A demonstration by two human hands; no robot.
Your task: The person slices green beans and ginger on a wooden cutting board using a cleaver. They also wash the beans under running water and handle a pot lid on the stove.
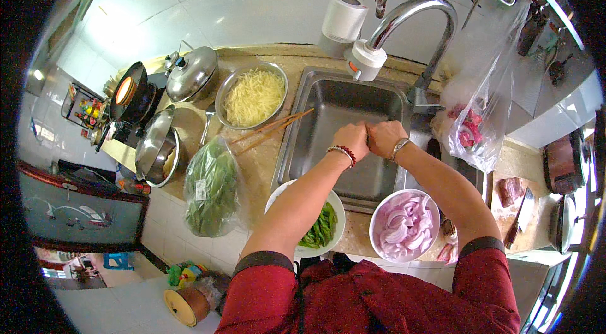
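My left hand (351, 141) and my right hand (384, 138) meet over the stainless steel sink (322, 116), knuckles up and fingers curled. Whether anything is between them is hidden from above. A beaded bracelet circles the left wrist and a metal bangle the right. The chrome faucet (442, 26), with a white filter head (367, 60), stands above the basin; no water shows. Under my left forearm is a white bowl of cut green vegetables (324, 230), partly covered. Beside my right forearm sits a bowl of sliced onions (405, 225).
Wooden chopsticks (274, 129) jut over the sink's left rim near a metal bowl of shredded potato (253, 97). Bagged leafy greens (213, 189) lie at the counter's front edge. A plastic bag (483, 111) hangs right. A knife (523, 211) and meat (510, 191) rest on a cutting board.
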